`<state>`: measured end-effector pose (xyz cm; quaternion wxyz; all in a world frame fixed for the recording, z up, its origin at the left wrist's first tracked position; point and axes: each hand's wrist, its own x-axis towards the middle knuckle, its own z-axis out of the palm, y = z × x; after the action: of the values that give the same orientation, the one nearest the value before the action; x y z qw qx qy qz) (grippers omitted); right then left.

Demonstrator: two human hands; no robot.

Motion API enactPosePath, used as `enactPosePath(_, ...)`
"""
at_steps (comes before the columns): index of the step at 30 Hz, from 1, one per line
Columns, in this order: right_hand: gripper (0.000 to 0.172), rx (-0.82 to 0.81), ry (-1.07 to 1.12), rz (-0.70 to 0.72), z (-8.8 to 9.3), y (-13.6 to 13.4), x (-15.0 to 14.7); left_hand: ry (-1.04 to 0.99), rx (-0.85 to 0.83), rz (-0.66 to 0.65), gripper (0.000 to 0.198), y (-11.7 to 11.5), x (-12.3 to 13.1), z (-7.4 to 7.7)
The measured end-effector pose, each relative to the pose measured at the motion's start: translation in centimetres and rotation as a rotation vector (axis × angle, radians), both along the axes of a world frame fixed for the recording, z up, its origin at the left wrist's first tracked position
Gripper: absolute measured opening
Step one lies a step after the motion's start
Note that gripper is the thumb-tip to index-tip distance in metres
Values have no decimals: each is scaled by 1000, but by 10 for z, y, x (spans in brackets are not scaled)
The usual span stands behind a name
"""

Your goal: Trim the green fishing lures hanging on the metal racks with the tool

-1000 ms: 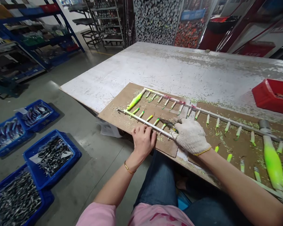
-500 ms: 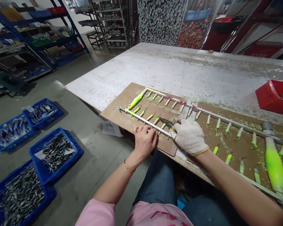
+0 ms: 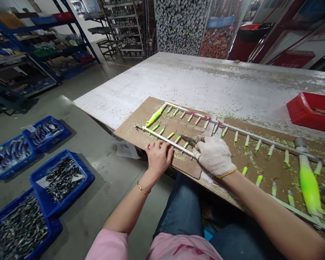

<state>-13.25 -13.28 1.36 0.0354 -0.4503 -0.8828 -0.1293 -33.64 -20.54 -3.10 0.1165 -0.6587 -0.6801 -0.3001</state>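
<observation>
My left hand, bare with a thin gold bracelet at the wrist, has its fingers curled against the near white rail. That rail and a far rail frame rows of small lures with neon yellow-green tips. My right hand, in a white knit glove, is shut on a slim dark metal tool that lies over the lures. Large neon-green lures lie at the rack's left end and right end. The tool's tip is hard to make out.
The rack lies on brown boards strewn with green shavings, on a scuffed white table. A red plastic tray stands at the right. Several blue crates of metal parts sit on the floor at the left, before metal shelving.
My left hand has slid a little left along the near rail. My right hand has shifted slightly left, and the head view has moved a little.
</observation>
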Motion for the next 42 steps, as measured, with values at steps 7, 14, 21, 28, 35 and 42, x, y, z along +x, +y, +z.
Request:
enactPosePath(7, 39, -3, -3, -13, 0, 0, 0, 16, -19, -102, 14, 2, -1, 0)
enactPosePath(14, 39, -9, -8, -32, 1, -1, -1, 26, -33, -168, 15, 1, -3, 3)
enactPosePath(21, 39, -5, -11, -27, 0, -1, 0, 32, -40, -146, 15, 1, -3, 2)
enactPosePath(28, 39, -5, -14, -30, -1, -2, -1, 20, 2, -108, 13, 2, 0, 2)
enactPosePath(35, 38, 13, -23, -19, 1, -3, -1, -8, 0, -56, 13, 5, -3, 1)
enactPosePath(42, 39, 10, -22, -32, -1, -3, -1, 26, -6, -181, 14, 5, -1, 2)
